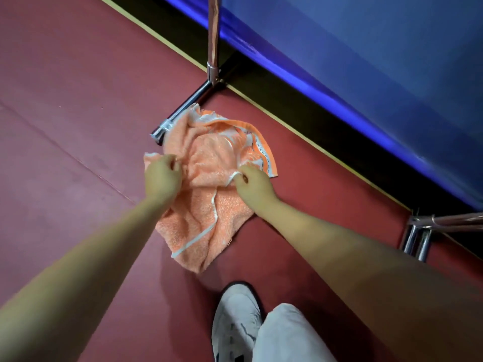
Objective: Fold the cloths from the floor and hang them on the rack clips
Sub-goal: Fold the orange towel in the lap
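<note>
Both arms reached down, bare. Left hand (162, 178) curled its fingers into the left edge of the orange cloth (209, 194); right hand (252, 185) pinched the white trim on its right side. Cloth lay crumpled on the red floor (65, 100), its far edge over the chrome rack foot (183, 111). Rack upright (213, 35) stood behind; second foot (418, 239) right. White shoe (235, 320) below, near the cloth

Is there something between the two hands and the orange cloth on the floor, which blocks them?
Nothing visible does. The left hand and the right hand both already pinch the crumpled orange cloth on the red floor. The rack's metal foot only touches the cloth's far edge.
</note>
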{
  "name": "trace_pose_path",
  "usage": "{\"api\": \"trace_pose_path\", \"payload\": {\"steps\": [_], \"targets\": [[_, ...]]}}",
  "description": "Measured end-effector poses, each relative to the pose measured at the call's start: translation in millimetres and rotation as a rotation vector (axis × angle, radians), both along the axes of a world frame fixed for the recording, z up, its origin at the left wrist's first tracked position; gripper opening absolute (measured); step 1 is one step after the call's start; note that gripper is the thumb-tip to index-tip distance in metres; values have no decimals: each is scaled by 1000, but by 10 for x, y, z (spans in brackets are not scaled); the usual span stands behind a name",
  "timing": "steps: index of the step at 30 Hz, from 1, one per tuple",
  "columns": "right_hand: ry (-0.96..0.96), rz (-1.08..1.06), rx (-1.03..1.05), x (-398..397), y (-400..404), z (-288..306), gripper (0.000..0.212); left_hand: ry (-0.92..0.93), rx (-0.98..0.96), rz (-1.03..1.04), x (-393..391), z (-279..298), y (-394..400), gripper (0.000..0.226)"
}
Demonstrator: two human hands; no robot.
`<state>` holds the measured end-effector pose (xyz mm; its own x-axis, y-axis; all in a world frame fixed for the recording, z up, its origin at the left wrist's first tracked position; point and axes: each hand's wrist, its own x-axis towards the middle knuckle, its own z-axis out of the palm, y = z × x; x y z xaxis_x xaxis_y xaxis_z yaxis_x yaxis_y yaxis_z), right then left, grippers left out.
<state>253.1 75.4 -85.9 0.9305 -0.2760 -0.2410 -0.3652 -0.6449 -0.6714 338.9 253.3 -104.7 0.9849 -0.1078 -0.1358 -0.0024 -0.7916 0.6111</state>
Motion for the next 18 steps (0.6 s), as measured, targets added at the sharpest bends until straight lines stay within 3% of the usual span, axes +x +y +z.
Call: {"api": "trace_pose_path", "payload": {"steps": [4, 6, 9, 12, 13, 15, 18], "targets": [[101, 238, -131, -573, -75, 92, 30, 168, 21, -371, -547, 113, 135, 38], [147, 281, -219, -684, -109, 125, 32, 133, 141, -496, -662, 146, 162, 52], [111, -6, -200, -618, -145, 156, 22, 40, 142, -364, -524, 197, 91, 62], [10, -406, -164, -426, -207, 70, 24, -66, 75, -143, -203, 239, -55, 38], [52, -493, -195, -365, -245, 25, 39, -115, 60, -129, -82, 231, -128, 33], [291, -588, -227, -258, -322, -40, 68, -116, -3, -159, 160, 218, -303, 45], [577, -592, -108, -149, -383, -82, 68, 157, 39, -248, 398, 117, -551, 71]]}}
